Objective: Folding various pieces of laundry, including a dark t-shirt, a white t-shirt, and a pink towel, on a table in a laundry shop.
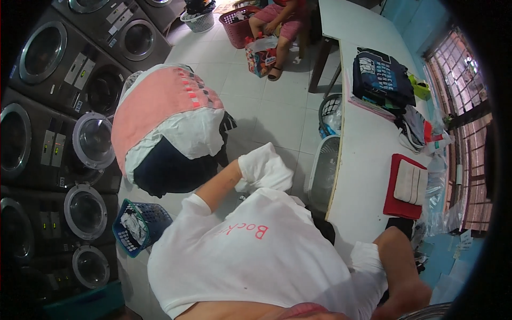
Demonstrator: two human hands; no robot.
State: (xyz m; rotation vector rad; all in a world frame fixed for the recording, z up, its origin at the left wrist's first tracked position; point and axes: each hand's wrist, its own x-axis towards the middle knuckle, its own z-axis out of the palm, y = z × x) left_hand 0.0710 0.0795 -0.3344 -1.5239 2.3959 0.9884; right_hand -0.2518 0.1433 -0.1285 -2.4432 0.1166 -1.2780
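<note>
My left forearm (220, 186) reaches out in front of me and runs into a bunched white cloth (266, 168). The cloth covers my left hand, so its fingers are hidden. Bent at the elbow, my right arm (397, 253) is beside the table edge, and its lower end falls into shadow at the bottom right, where I cannot make out the fingers. Just beyond the white cloth, to the left, rises a large heap of laundry (165, 112) with a coral-pink piece on top, white fabric below and a dark blue piece at the near side.
Stacked dark front-loading machines (50, 146) line the left, several round doors swung open. A blue basket (141, 226) holds clothes. On the white table (368, 176) lie folded dark shirts (381, 80) and a red cloth (400, 205) under a beige one. Someone sits at the back (285, 18).
</note>
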